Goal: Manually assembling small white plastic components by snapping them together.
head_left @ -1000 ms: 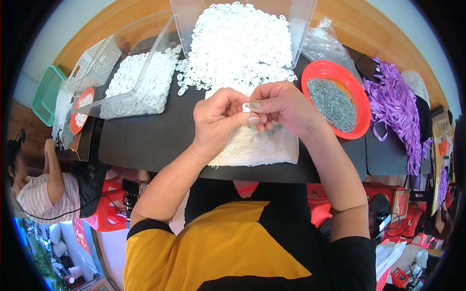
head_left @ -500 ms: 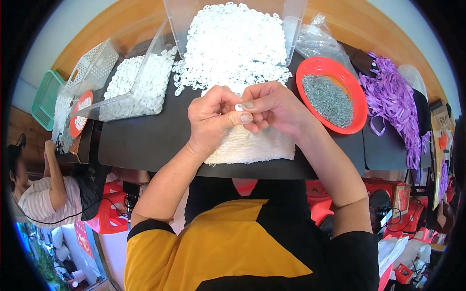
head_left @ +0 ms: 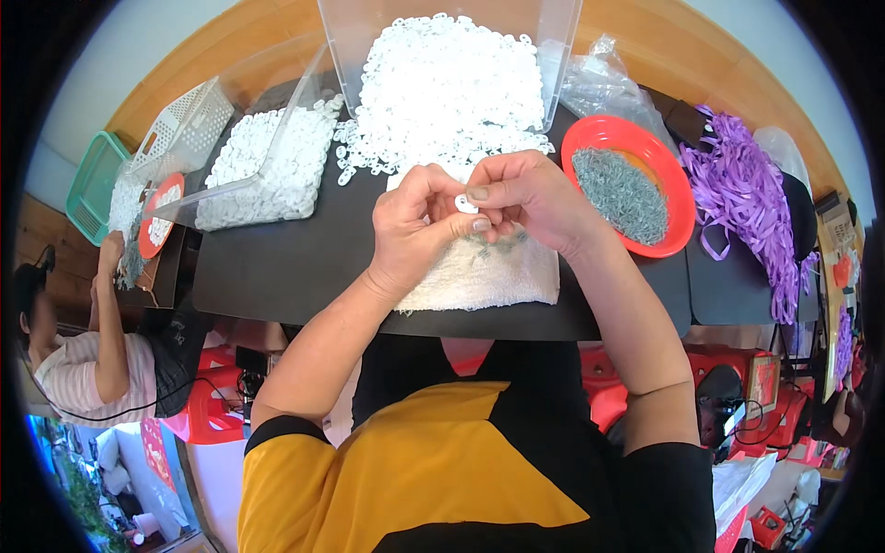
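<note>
Above a cream cloth (head_left: 479, 281), my left hand (head_left: 410, 221) pinches a small white oval plastic piece (head_left: 467, 205) with a dark hole in it. My right hand (head_left: 530, 198) meets it from the other side, thumb and fingertips closed at the piece's upper edge. Whether a pin is also in the right fingers is hidden. Just beneath the fingers, some thin grey pins (head_left: 496, 245) lie on the cloth. Beyond the hands, a heap of white plastic pieces (head_left: 452, 78) spills out of a clear bin (head_left: 343, 57). A red plate (head_left: 680, 198) of grey metal pins (head_left: 622, 198) stands to the right.
A second clear bin (head_left: 300, 101) with white pieces (head_left: 263, 170) stands at left, near a white basket (head_left: 184, 124) and a green tray (head_left: 88, 198). Purple ribbons (head_left: 742, 184) heap at right beside a plastic bag (head_left: 608, 88). Another person (head_left: 97, 369) works at far left.
The white piece has turned to show more of its face and hole between my fingers. Grey pins on the cloth have come into view. The other person's hands have shifted.
</note>
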Demonstrator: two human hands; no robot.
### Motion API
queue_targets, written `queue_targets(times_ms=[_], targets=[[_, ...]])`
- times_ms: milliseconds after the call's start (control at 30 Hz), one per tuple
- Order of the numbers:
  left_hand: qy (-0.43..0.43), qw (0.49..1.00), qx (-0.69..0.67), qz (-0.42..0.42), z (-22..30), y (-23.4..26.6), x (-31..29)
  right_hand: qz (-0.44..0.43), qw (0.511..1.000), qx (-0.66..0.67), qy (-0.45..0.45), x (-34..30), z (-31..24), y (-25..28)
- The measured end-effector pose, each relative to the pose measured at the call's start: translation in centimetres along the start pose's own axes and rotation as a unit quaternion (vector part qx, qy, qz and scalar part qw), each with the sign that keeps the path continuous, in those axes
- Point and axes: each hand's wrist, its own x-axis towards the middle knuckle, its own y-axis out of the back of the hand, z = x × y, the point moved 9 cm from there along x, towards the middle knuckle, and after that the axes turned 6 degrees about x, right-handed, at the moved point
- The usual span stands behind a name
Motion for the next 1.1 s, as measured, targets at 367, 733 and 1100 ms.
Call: queue_targets(times_ms=[367, 733, 1100], targets=[[-0.012, 1.0, -0.004, -0.022, 0.8, -0.2, 0.1, 0.023, 1.0, -0.004, -0.018, -0.1, 0.5, -0.5], [0.171, 0.97, -0.153, 0.074, -0.7, -0.1, 0.4, 0.136, 0.985, -0.011, 0.101, -0.2, -0.5, 0.4], [0.286, 0.946, -0.14, 0.056, -3.6, 0.7, -0.5, 0.155, 0.983, -0.008, 0.102, 0.2, 0.5, 0.9]])
